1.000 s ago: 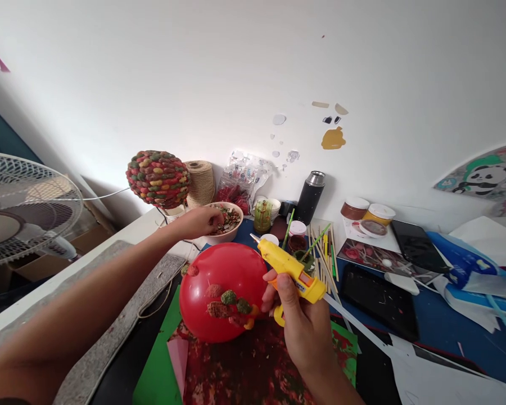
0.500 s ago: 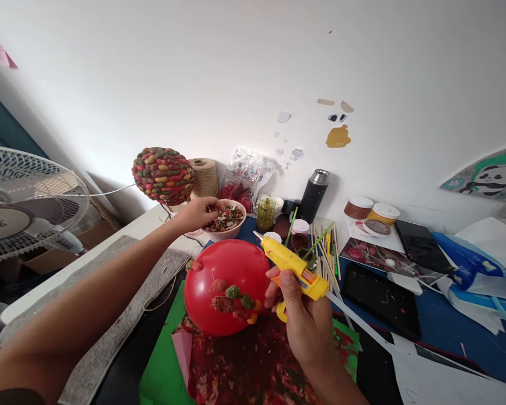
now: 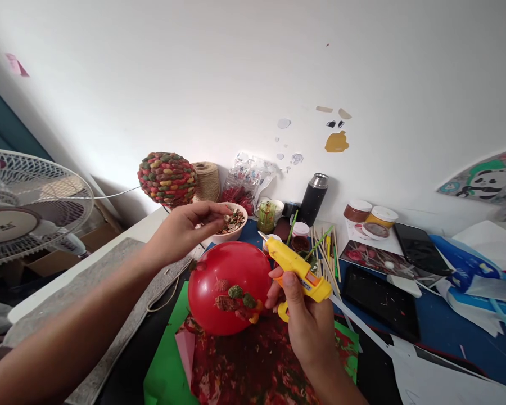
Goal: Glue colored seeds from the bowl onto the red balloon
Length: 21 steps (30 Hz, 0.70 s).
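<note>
My left hand (image 3: 189, 228) is beside a pale bowl (image 3: 241, 228) of small painted shell-like pieces (image 3: 231, 220), thumb and fingers drawn together. Whatever may be between those fingertips is too small to make out. My right hand (image 3: 307, 315) grips a yellow glue gun (image 3: 297, 264), its nozzle tilted up and to the left. Just left of the glue gun sits a red balloon (image 3: 211, 292), with several red, green and yellow shell-like pieces (image 3: 236, 291) stuck on its front. Beneath the balloon lies a paint-smeared sheet (image 3: 236, 365) over green paper (image 3: 164, 371).
Behind the bowl stand a ball covered in coloured pieces (image 3: 167, 179), a twine spool (image 3: 206, 181) and a plastic bag (image 3: 248, 174). A black flask (image 3: 314, 199), paint jars (image 3: 357, 211), wooden sticks (image 3: 331, 259) and a black tablet (image 3: 382, 298) are to the right. A fan (image 3: 29, 208) occupies the left.
My left hand has lifted out of the bowl and come slightly nearer, above the balloon's left side. The right hand still holds the glue gun in nearly the same spot.
</note>
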Available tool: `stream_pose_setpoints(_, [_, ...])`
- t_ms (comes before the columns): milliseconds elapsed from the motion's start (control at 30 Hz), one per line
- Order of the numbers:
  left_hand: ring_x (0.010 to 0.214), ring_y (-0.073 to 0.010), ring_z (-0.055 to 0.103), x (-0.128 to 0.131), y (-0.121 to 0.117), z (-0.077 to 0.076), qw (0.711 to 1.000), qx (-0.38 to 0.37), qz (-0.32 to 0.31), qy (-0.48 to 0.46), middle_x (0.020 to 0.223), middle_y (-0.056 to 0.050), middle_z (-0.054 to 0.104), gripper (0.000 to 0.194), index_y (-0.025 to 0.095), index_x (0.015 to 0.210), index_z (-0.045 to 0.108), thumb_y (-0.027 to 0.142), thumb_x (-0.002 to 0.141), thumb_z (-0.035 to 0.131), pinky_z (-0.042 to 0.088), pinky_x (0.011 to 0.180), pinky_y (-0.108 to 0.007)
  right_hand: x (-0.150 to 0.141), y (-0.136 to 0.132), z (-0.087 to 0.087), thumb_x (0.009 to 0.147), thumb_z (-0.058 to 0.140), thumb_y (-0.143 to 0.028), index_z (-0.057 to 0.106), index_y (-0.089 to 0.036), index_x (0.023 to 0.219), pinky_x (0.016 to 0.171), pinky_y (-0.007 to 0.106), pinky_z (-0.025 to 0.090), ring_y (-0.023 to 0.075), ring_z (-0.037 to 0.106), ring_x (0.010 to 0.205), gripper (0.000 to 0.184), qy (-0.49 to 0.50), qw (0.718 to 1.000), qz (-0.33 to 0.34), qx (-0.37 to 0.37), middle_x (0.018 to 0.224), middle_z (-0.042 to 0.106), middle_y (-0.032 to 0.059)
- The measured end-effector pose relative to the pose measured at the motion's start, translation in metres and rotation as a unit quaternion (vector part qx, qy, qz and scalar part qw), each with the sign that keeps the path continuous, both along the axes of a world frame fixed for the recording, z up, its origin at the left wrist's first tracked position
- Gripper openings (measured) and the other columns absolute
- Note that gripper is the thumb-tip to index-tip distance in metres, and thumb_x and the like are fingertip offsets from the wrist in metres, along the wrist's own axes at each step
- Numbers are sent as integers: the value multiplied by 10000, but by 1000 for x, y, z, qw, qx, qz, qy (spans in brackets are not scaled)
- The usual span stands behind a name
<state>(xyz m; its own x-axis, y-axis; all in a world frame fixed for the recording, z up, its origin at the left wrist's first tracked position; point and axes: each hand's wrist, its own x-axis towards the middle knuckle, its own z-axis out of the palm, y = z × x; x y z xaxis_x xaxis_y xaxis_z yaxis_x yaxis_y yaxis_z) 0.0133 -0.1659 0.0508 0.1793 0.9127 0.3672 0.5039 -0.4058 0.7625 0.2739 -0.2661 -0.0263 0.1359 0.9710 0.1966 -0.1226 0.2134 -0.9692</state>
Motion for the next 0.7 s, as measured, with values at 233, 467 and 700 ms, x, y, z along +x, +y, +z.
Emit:
stream_pose_setpoints(233, [748,-212,722,50,-54,21,991,86,-69,74,870,-10,805,72,295,961,720,355,992,693,573,682,-335,0,3,10,938,838,-865,811,-196,888,493,277,605,201,738,496,671,37,999,-15,-5,618,761,41])
stream_pose_setpoints(467, [694,-219,698,79,-66,17,991,62,-77,93,806,-1,772,67,321,942,656,361,991,679,503,631,-372,2,4,17,901,912,-797,811,-216,917,471,298,594,201,694,473,589,45,999,-17,7,596,726,3])
stream_pose_setpoints(700, [677,-197,668,90,-71,17,991,25,-119,62,800,1,750,60,303,939,683,291,967,735,492,605,-337,4,1,18,941,923,-605,824,-238,931,495,316,576,218,702,528,381,10,998,-63,17,675,762,17])
